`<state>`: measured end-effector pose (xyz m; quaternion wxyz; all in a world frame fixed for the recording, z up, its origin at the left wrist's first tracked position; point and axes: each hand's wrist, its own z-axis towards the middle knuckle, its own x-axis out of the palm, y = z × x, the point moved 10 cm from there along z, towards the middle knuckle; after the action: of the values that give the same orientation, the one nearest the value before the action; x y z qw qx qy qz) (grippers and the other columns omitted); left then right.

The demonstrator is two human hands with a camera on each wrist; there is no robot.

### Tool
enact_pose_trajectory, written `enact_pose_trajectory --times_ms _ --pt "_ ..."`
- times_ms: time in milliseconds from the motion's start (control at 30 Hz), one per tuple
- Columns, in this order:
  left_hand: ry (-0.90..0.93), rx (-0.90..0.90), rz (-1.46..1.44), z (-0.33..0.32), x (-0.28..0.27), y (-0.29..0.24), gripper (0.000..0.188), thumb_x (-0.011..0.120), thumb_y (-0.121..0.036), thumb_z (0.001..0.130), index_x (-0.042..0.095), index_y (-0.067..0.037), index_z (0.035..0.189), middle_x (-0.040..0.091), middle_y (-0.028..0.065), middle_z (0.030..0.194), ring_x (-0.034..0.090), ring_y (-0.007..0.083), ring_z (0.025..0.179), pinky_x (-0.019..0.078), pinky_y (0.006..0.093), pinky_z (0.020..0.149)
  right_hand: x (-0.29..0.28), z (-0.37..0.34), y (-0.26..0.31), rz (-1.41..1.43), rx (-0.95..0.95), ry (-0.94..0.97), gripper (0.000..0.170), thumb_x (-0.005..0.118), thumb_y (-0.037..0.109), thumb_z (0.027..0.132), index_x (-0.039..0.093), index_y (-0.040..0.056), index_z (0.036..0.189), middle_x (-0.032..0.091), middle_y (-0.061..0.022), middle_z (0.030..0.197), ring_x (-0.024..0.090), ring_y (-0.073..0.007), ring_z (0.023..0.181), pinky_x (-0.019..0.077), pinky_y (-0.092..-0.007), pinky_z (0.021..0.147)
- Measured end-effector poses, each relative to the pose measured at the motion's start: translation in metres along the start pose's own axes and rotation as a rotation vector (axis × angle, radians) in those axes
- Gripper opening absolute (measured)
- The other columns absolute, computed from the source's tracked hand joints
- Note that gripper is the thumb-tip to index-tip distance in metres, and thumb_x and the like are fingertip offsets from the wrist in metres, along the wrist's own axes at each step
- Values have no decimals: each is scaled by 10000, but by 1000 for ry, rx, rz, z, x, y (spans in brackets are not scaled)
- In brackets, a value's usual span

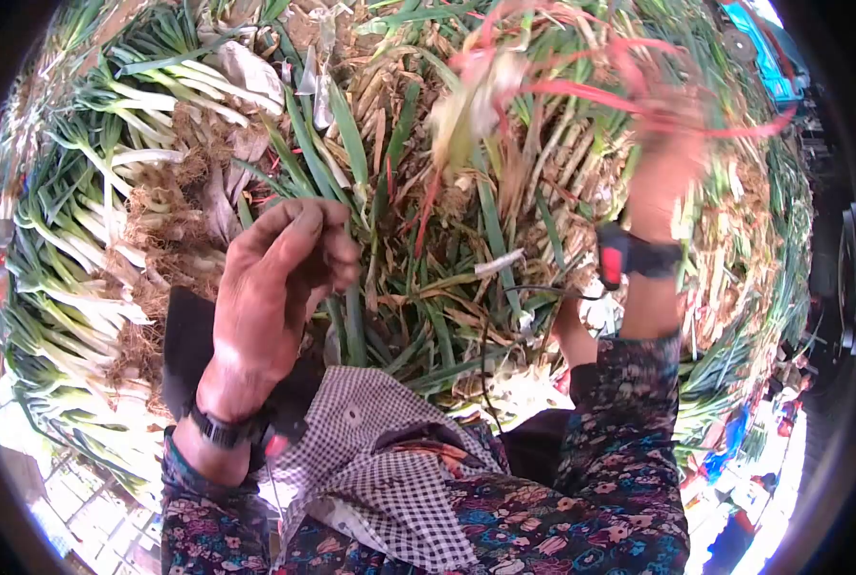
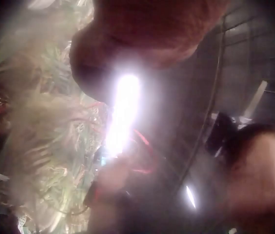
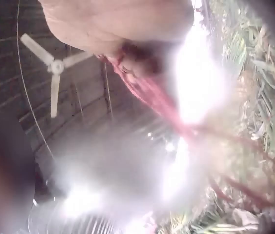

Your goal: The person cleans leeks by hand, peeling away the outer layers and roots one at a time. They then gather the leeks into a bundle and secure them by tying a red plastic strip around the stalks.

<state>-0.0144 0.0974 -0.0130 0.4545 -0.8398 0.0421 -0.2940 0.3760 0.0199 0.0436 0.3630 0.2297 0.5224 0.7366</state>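
Observation:
My right hand, blurred and raised at the upper right, grips a bunch of red plastic strips. In the right wrist view the strips trail down from under the palm. A pale, blurred leafy scrap hangs among their left ends. My left hand is held over the litter at centre left, its fingers loosely bent and nothing visible in them. Beside it lie rows of green onions with white stems and muddy roots.
Dry leaves and loose onion greens cover the ground between my arms. More onions lie along the right side. A turquoise item stands at the far upper right. A checked cloth lies over my lap.

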Motion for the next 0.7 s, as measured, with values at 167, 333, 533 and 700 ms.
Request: enact_pose_trajectory --times_ms 167,333,533,700 --pt "35 -7 70 -1 5 9 271 557 -236 952 600 13 1049 644 52 816 615 131 699 491 248 669 9 -282 -109 -1216 249 1789 194 535 167 827 646 38 920 670 -124 860 649 -307 789 522 -420 758" --pt "81 67 131 6 4 14 242 567 -203 935 620 10 1037 676 73 834 629 142 702 501 257 682 -13 -266 -39 -753 394 1181 291 552 276 894 626 -5 888 597 -166 690 625 -272 673 481 -392 595" --pt "184 86 264 13 39 31 255 572 -208 926 646 -3 1058 687 63 856 644 123 724 512 245 667 -183 -180 164 -27 342 120 276 468 274 994 645 65 1031 645 10 882 530 -64 679 414 -223 582" --pt "308 136 586 9 81 62 278 571 -212 922 644 -10 1098 682 44 819 647 124 718 513 241 656 -181 -276 142 -1413 -390 996 268 499 241 984 620 66 1147 652 -40 853 543 -67 614 433 -239 487"
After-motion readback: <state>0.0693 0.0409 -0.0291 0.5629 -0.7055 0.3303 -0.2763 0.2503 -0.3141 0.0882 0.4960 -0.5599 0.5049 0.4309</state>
